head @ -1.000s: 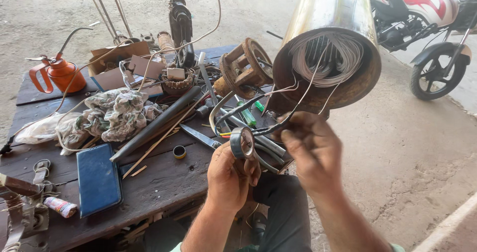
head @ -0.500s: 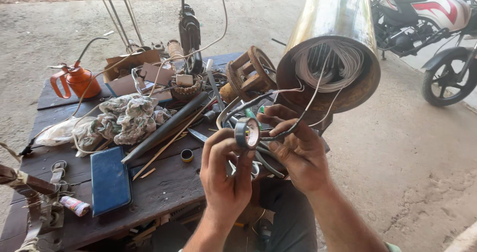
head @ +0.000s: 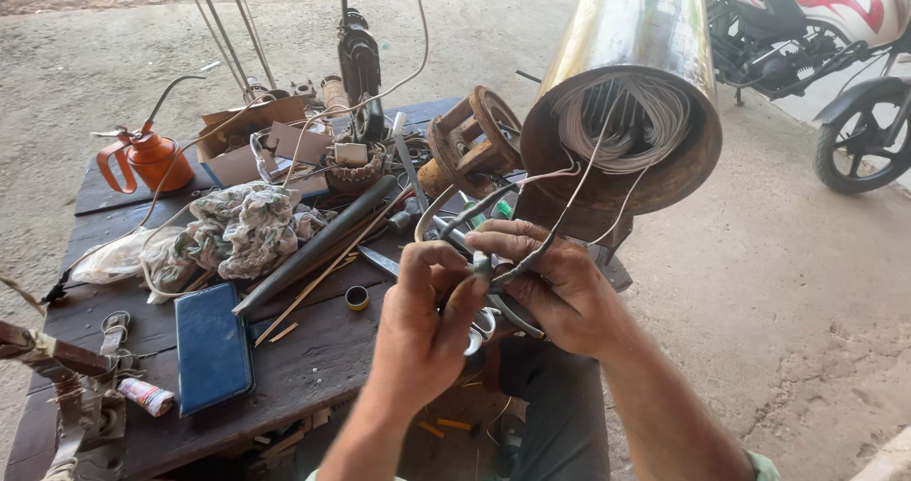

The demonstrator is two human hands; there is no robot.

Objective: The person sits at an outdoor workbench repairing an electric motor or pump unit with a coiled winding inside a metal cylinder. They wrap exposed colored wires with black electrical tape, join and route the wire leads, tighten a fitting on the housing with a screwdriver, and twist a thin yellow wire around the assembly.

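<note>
My left hand and my right hand meet in front of me, at the near edge of a dark wooden table. Both pinch a bundle of thin grey wires between their fingertips. The wires run up into the coil winding inside a big metal cylinder, which leans over the table's right end. A pale roll of tape shows just below my left fingers, partly hidden. I cannot tell whether that hand holds it.
The table carries an orange oil can, a crumpled rag, a blue flat case, a long dark tube, a small tape ring and a rusty cast part. A motorcycle stands at right on sandy ground.
The tape roll that my left hand held up between the hands has dropped below it. Both hands have closed together on the wires, and the view has shifted slightly.
</note>
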